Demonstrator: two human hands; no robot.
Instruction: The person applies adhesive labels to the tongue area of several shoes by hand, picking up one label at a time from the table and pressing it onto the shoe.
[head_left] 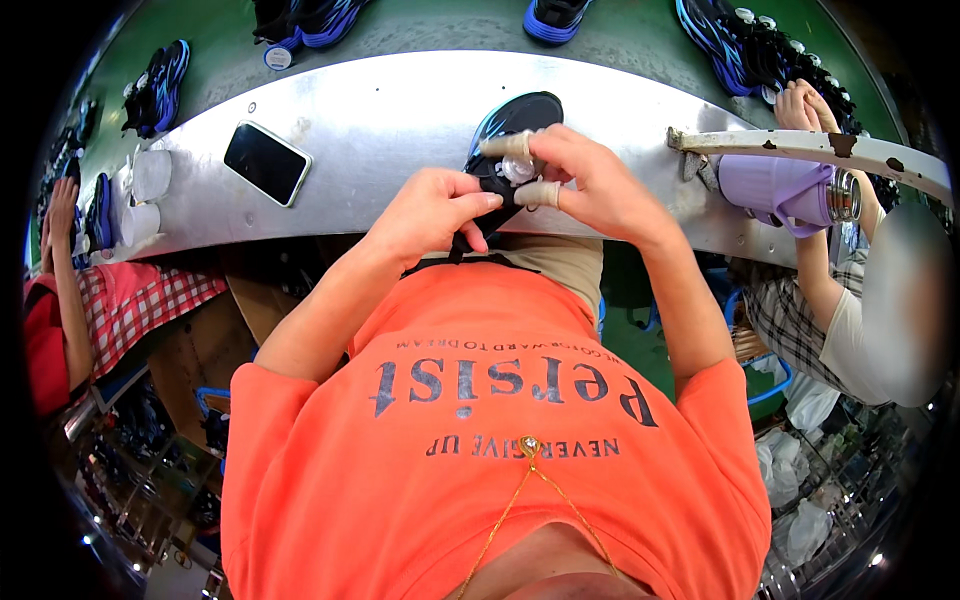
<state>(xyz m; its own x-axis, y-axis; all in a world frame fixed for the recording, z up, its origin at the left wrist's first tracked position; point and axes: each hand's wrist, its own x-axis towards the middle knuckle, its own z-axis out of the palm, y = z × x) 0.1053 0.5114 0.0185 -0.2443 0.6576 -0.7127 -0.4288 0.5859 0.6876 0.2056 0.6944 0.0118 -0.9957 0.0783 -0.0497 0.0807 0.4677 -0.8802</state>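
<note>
A black and blue sneaker (530, 108) lies at the near edge of the metal worktable, its toe pointing away from me. My right hand (590, 180) reaches over it from the right, with tan covers on the thumb and a finger. Between those fingertips sits a small white, partly clear round piece (517, 170) on the shoe's upper. My left hand (432, 208) is closed at the shoe's near left side, thumb and fingers pinching its dark edge. Exactly what the left fingertips grip is partly hidden.
A phone (268, 163) and white containers (152, 176) lie to the left. At right, a lilac bottle (775, 187) stands beneath a chipped white metal bar (815, 145). More sneakers (735, 45) sit on the green belt (430, 28) beyond. Co-workers' hands (803, 105) show at both sides.
</note>
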